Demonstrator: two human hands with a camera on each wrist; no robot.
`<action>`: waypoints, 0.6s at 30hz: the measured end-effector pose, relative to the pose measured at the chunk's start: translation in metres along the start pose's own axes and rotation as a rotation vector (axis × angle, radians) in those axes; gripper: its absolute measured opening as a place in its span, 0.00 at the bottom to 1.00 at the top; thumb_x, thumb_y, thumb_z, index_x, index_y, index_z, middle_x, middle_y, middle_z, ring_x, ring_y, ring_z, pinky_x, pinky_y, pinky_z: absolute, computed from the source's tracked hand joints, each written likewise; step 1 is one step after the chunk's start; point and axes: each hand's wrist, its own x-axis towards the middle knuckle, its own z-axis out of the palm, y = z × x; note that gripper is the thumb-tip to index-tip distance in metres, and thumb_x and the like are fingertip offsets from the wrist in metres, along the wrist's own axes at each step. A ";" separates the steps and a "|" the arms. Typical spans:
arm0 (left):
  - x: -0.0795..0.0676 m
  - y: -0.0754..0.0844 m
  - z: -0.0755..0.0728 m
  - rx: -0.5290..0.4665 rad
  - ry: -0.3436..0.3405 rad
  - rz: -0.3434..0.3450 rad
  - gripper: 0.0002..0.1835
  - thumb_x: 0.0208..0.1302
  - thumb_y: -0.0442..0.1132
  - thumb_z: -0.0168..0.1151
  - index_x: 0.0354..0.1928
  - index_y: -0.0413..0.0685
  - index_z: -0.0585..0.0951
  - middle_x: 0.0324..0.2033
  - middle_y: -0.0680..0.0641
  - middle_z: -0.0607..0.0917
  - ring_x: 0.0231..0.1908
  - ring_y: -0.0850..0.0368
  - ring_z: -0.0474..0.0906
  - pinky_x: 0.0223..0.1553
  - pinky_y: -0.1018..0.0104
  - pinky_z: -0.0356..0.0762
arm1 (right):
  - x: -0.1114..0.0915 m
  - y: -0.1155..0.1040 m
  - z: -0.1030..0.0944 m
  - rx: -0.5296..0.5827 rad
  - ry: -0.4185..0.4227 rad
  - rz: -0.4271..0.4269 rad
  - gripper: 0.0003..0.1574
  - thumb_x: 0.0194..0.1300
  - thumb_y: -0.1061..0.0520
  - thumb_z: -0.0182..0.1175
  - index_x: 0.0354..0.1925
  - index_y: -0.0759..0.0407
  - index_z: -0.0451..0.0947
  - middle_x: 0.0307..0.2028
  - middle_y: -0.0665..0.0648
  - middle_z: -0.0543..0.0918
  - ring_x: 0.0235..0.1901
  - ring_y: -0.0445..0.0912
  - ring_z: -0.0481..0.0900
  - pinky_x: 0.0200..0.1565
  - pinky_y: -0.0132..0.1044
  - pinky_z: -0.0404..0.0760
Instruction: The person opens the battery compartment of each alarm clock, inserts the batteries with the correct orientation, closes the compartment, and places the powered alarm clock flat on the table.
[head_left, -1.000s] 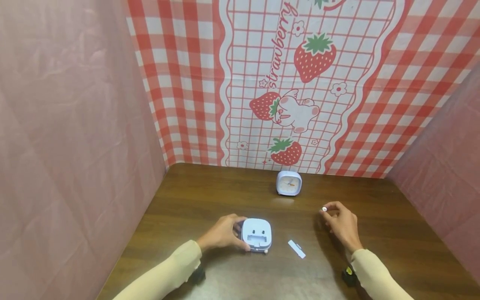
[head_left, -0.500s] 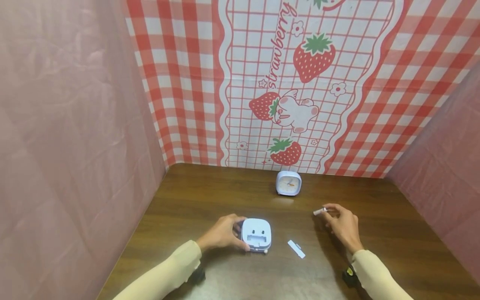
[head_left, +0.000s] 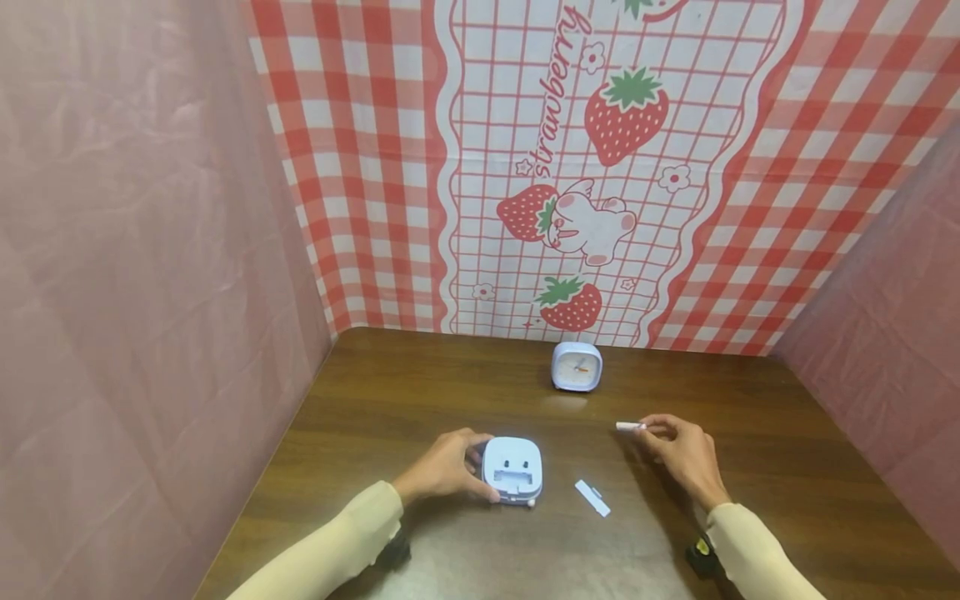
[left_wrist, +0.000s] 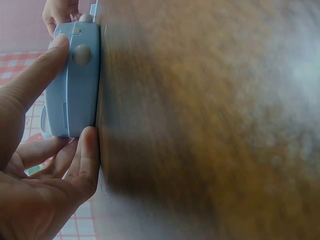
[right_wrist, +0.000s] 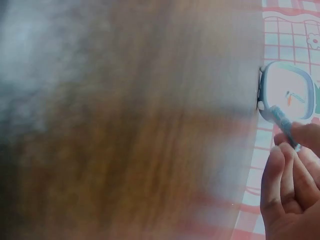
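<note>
A pale blue alarm clock [head_left: 513, 450] lies face down on the table, its back up and its battery compartment uncovered. My left hand [head_left: 444, 467] grips it from the left, thumb on the near edge and fingers at the far side; the left wrist view shows the clock's side [left_wrist: 82, 95] between them. To its right lies the narrow battery cover [head_left: 593, 498], off the clock. My right hand [head_left: 684, 454] pinches a slim white battery [head_left: 628, 427] by one end between thumb and fingers, above the table. In the right wrist view the battery [right_wrist: 282, 120] looks bluish and blurred.
A second pale blue clock [head_left: 577, 367] stands upright at the back of the wooden table [head_left: 420, 375], its dial facing me. Behind it hangs a red-and-white strawberry cloth [head_left: 487, 108]. Pink curtains [head_left: 150, 250] close off both sides.
The battery in my right hand has turned from end-on to lying sideways, now pointing left. My right hand has shifted very slightly. My left hand and the face-down clock have stayed put.
</note>
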 end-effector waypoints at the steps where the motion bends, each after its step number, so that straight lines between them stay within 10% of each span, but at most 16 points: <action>1: 0.000 0.000 0.000 0.000 0.000 -0.001 0.52 0.38 0.46 0.89 0.67 0.36 0.75 0.43 0.50 0.81 0.39 0.58 0.83 0.40 0.71 0.83 | 0.000 0.000 0.000 0.007 -0.014 0.000 0.18 0.66 0.46 0.72 0.46 0.56 0.85 0.38 0.55 0.91 0.27 0.43 0.84 0.28 0.33 0.83; 18: 0.001 -0.003 0.001 0.014 0.003 0.013 0.52 0.38 0.48 0.89 0.67 0.36 0.76 0.42 0.51 0.81 0.39 0.60 0.82 0.40 0.71 0.83 | -0.001 0.002 0.000 -0.087 -0.003 -0.057 0.16 0.63 0.45 0.74 0.44 0.52 0.88 0.35 0.50 0.90 0.32 0.42 0.77 0.31 0.32 0.72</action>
